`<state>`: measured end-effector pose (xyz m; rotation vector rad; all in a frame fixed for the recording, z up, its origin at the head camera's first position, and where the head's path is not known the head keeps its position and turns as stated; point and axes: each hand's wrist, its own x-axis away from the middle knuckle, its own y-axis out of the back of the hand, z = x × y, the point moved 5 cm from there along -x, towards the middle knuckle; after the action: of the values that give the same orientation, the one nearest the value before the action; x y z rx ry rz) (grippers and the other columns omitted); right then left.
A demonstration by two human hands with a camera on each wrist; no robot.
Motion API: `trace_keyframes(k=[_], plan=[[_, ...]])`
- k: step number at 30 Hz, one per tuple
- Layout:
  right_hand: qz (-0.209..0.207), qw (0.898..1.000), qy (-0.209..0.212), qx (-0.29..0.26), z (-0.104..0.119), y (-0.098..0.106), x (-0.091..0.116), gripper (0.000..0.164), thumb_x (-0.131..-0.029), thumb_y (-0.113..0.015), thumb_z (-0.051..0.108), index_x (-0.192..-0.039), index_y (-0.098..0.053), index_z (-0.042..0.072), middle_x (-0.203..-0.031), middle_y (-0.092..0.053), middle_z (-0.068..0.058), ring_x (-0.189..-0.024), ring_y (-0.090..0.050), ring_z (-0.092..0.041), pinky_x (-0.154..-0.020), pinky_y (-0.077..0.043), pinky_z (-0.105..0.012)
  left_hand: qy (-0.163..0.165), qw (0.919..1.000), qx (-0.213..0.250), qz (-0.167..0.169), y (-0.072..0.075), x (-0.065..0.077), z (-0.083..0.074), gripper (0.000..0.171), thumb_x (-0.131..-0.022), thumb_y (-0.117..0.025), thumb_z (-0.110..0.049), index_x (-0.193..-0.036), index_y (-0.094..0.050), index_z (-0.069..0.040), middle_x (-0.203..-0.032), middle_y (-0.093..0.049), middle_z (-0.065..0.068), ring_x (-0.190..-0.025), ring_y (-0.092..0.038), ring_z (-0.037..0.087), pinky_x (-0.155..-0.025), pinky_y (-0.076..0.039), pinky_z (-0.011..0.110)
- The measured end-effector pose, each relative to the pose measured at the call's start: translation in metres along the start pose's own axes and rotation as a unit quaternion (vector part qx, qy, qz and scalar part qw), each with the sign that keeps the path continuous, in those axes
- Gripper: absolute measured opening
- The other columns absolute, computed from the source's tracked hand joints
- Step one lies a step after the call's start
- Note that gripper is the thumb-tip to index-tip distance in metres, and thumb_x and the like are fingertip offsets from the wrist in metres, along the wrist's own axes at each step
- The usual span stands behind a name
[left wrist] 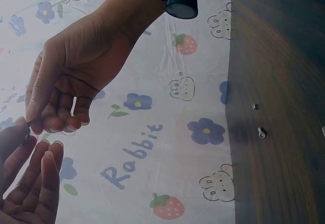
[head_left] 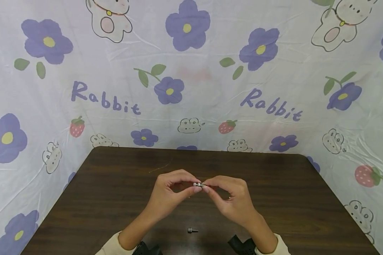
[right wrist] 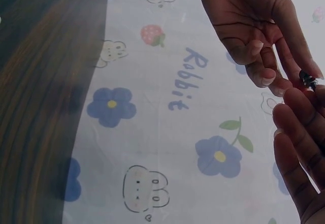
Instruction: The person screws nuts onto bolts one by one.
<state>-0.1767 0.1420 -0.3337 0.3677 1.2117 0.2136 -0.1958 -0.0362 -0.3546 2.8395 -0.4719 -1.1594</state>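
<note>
A small silver metal bolt (head_left: 199, 184) with a ring-like part along its shank is held level above the table, between both hands. My left hand (head_left: 170, 189) pinches its thicker head end between thumb and index finger. From the other side my right hand (head_left: 234, 194) pinches the thin shank end, with fingertips almost meeting those of the left. In the right wrist view the dark bolt (right wrist: 306, 80) shows at the fingertips, partly covered. A similar bolt (head_left: 192, 230) lies on the table below the hands, nearer to me.
The dark wooden table (head_left: 121, 198) has a thin loose thread (head_left: 161, 168) towards its back. In the left wrist view, a small nut-like piece (left wrist: 255, 106) lies near the loose bolt. Black wrist devices (head_left: 242, 245) show at both sleeves. A patterned cloth (head_left: 191, 106) hangs around the table.
</note>
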Motion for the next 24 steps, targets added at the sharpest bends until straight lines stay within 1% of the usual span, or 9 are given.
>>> trace_keyframes(k=[3, 8, 10, 12, 15, 17, 20, 24], plan=[[0.002, 1.0, -0.002, 0.0, 0.0001, 0.0001, -0.0002, 0.014, -0.099, -0.069, 0.016, -0.096, -0.076, 0.005, -0.087, -0.076, -0.006, -0.076, -0.073, -0.017, -0.07, -0.06, -0.027, 0.007, 1.0, -0.003, -0.001, -0.0004, -0.0004, -0.0005, 0.012, -0.088, -0.079, -0.002, -0.098, -0.078, -0.01, -0.092, -0.073, 0.004, -0.071, -0.064, 0.015, -0.054, -0.057, 0.029], [0.002, 1.0, 0.002, -0.001, 0.0011, 0.0004, -0.0004, 0.012, -0.099, -0.069, 0.015, -0.097, -0.076, 0.005, -0.087, -0.076, -0.006, -0.075, -0.073, -0.017, -0.069, -0.06, -0.027, 0.018, 0.9998, 0.002, 0.001, -0.0008, -0.0001, 0.0005, 0.009, -0.089, -0.078, -0.003, -0.096, -0.078, -0.009, -0.089, -0.073, 0.004, -0.067, -0.065, 0.016, -0.054, -0.058, 0.03], [0.001, 1.0, 0.004, -0.001, 0.0009, 0.0003, -0.0001, 0.013, -0.099, -0.069, 0.015, -0.096, -0.075, 0.004, -0.087, -0.076, -0.006, -0.075, -0.073, -0.017, -0.07, -0.06, -0.026, 0.023, 0.9997, 0.006, 0.003, -0.001, 0.0004, 0.001, 0.011, -0.09, -0.077, -0.003, -0.099, -0.077, -0.008, -0.091, -0.073, 0.005, -0.068, -0.067, 0.016, -0.055, -0.059, 0.032], [-0.001, 1.0, 0.005, -0.001, 0.0007, 0.0002, -0.0002, 0.013, -0.099, -0.069, 0.015, -0.096, -0.075, 0.004, -0.087, -0.076, -0.007, -0.075, -0.073, -0.017, -0.07, -0.06, -0.026, 0.024, 0.9997, 0.006, 0.002, -0.0004, 0.0008, 0.0009, 0.016, -0.089, -0.078, -0.003, -0.104, -0.077, -0.008, -0.093, -0.074, 0.005, -0.072, -0.07, 0.017, -0.059, -0.061, 0.034], [-0.005, 1.0, 0.009, -0.002, 0.0003, 0.0, 0.0001, 0.013, -0.099, -0.069, 0.016, -0.096, -0.075, 0.004, -0.087, -0.075, -0.007, -0.075, -0.073, -0.017, -0.069, -0.06, -0.027, 0.013, 0.9999, 0.009, 0.001, 0.0004, 0.001, -0.0005, 0.024, -0.087, -0.079, -0.001, -0.11, -0.076, -0.007, -0.099, -0.074, 0.006, -0.08, -0.072, 0.02, -0.066, -0.062, 0.037], [-0.006, 1.0, 0.01, -0.005, 0.0, -0.0001, 0.0002, 0.013, -0.099, -0.069, 0.015, -0.096, -0.075, 0.004, -0.087, -0.075, -0.007, -0.075, -0.073, -0.018, -0.069, -0.06, -0.027, 0.001, 0.9999, 0.012, 0.0, 0.0009, 0.0007, -0.0017, 0.025, -0.086, -0.08, 0.001, -0.11, -0.075, -0.006, -0.099, -0.074, 0.007, -0.083, -0.073, 0.021, -0.069, -0.063, 0.039], [-0.005, 1.0, 0.008, -0.007, -0.0003, -0.0003, 0.0001, 0.013, -0.099, -0.069, 0.015, -0.096, -0.075, 0.005, -0.088, -0.076, -0.006, -0.075, -0.073, -0.017, -0.07, -0.06, -0.025, -0.012, 0.9998, 0.018, 0.002, 0.0009, 0.0003, -0.0027, 0.023, -0.086, -0.079, 0.003, -0.106, -0.076, -0.005, -0.097, -0.074, 0.007, -0.082, -0.071, 0.021, -0.068, -0.063, 0.038], [0.005, 1.0, 0.007, -0.005, -0.0004, -0.0011, 0.0001, 0.012, -0.099, -0.069, 0.015, -0.097, -0.075, 0.005, -0.088, -0.075, -0.006, -0.076, -0.073, -0.016, -0.072, -0.06, -0.024, -0.012, 0.9999, 0.008, 0.0, 0.0014, 0.0008, -0.0026, 0.019, -0.086, -0.078, 0.003, -0.103, -0.078, -0.005, -0.094, -0.075, 0.006, -0.076, -0.069, 0.018, -0.064, -0.062, 0.035]])
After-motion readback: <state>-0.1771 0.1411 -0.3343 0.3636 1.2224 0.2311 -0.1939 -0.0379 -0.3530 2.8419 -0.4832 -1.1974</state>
